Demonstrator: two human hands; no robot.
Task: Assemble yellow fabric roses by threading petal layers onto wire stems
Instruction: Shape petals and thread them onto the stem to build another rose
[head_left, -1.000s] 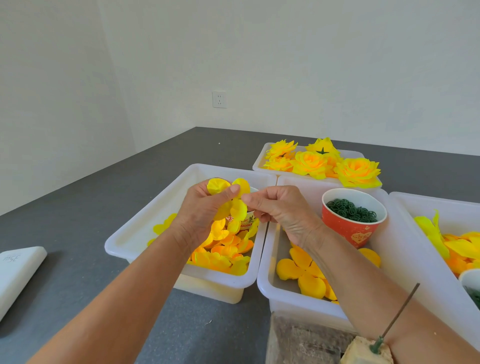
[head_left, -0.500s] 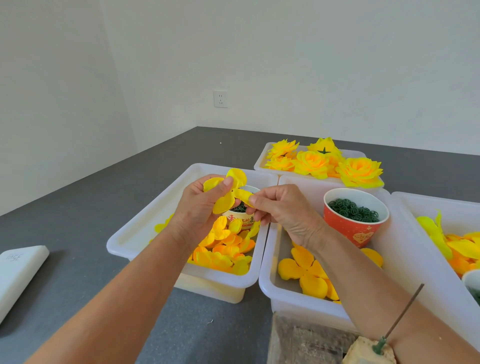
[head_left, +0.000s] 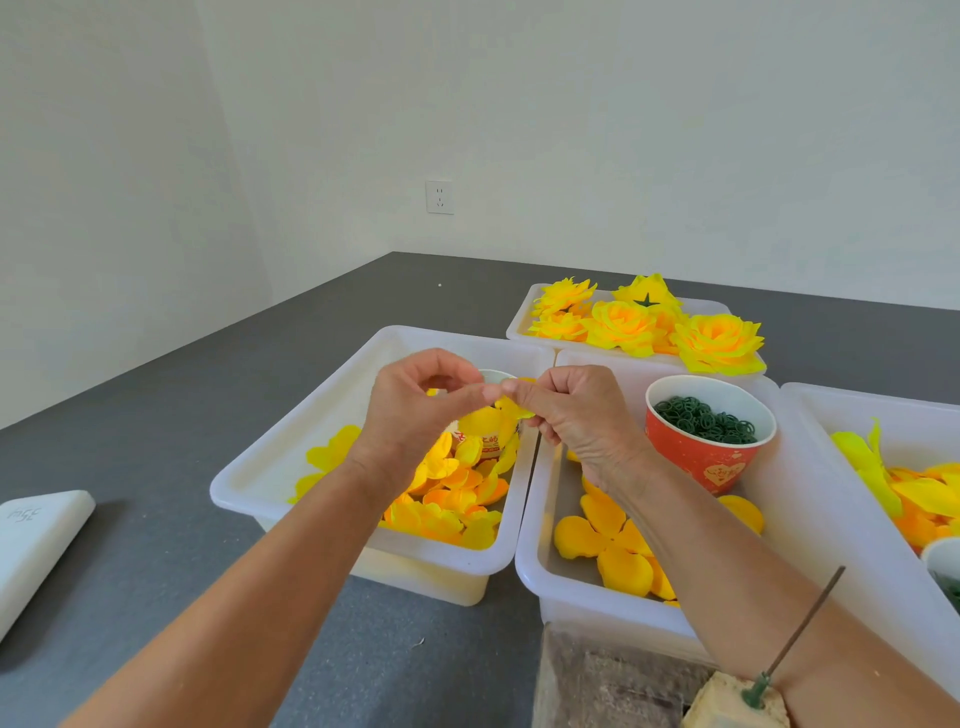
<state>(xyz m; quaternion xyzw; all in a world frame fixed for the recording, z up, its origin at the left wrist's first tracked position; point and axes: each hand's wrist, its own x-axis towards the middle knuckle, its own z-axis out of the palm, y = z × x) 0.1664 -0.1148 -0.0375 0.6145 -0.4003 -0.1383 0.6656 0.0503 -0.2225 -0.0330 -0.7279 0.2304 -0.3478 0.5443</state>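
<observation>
My left hand (head_left: 415, 410) and my right hand (head_left: 566, 415) meet fingertip to fingertip above the left white tub (head_left: 291, 447). Between them they pinch a small yellow petal layer (head_left: 493, 418), which hangs below the fingers and is partly hidden by them. Loose yellow and orange petals (head_left: 447, 499) fill that tub. Larger petal layers (head_left: 608, 540) lie in the middle tub (head_left: 535, 530). A wire stem (head_left: 800, 629) stands slanted in a foam block (head_left: 727, 701) at the bottom right. Finished yellow roses (head_left: 717, 343) sit in the far tray.
A red paper cup of green rings (head_left: 706, 436) stands in the middle tub. A small cup (head_left: 488, 441) sits behind my hands. A right tub (head_left: 810, 431) holds larger yellow petals (head_left: 893, 483). A white flat object (head_left: 36, 540) lies at the left on the grey table.
Both hands drew closer together and turned the petal layer down; it was raised above the left fingers and now hangs beneath the pinching fingertips.
</observation>
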